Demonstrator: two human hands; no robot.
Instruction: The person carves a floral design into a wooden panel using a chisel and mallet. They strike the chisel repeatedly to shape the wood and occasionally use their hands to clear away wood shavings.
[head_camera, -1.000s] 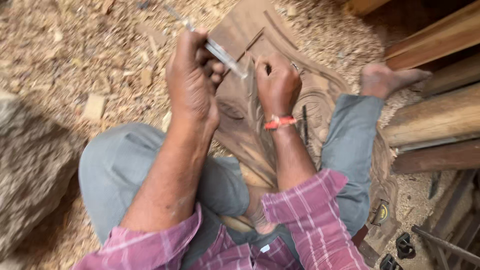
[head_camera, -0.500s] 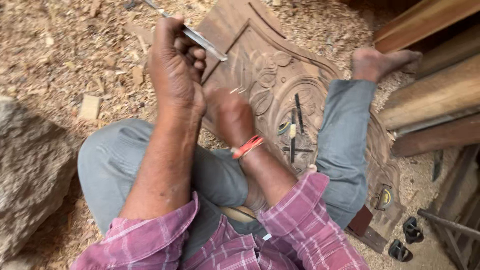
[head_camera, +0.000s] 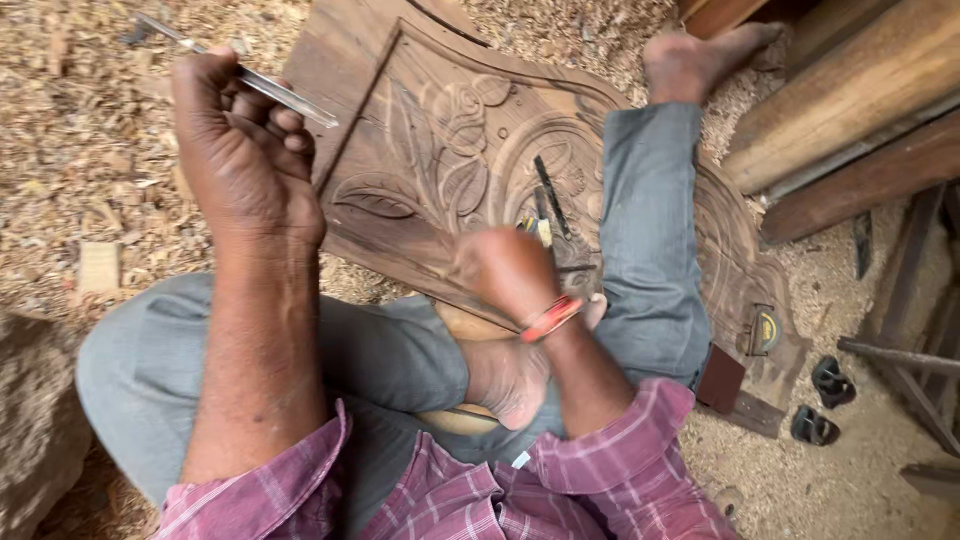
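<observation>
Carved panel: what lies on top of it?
On the carved panel lie a few chisels and the right leg. The right hand hides the spot beneath it.

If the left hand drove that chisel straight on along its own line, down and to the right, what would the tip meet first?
Probably the carved wooden panel: the chisel in the left hand points at its leaf carving, though depth is unclear.

brown floral-carved panel (head_camera: 450, 170), plaid magenta shirt (head_camera: 560, 490), grey trousers (head_camera: 390, 350).

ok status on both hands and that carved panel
Left hand shut on chisel, raised off the carved panel. Right hand low near spare chisels, blurred.
</observation>
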